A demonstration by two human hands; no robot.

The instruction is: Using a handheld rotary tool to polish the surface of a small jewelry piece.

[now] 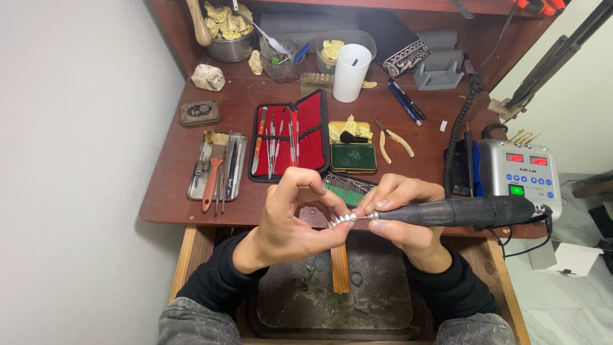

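A small silvery metal dental piece [341,221], ridged like a short row of tooth crowns, is pinched between the fingertips of the left hand [290,220] just in front of the bench [172,191] edge. The right hand [402,214] grips a dark rotary handpiece [456,211], its slim tip meeting the metal piece. The handpiece lies nearly level, long axis running left to right, tip pointing left and its cable end toward the grey control box [520,176] with red displays. The reddish wooden bench carries an open red-lined instrument case [290,142], a metal tray of brushes and tools [217,167], a white cup [352,72], yellow-handled pliers [393,142] and a bowl of yellowish dental casts [228,29]. A plain pale wall [76,160] flanks the left; light tiled floor [562,300] shows at the right.
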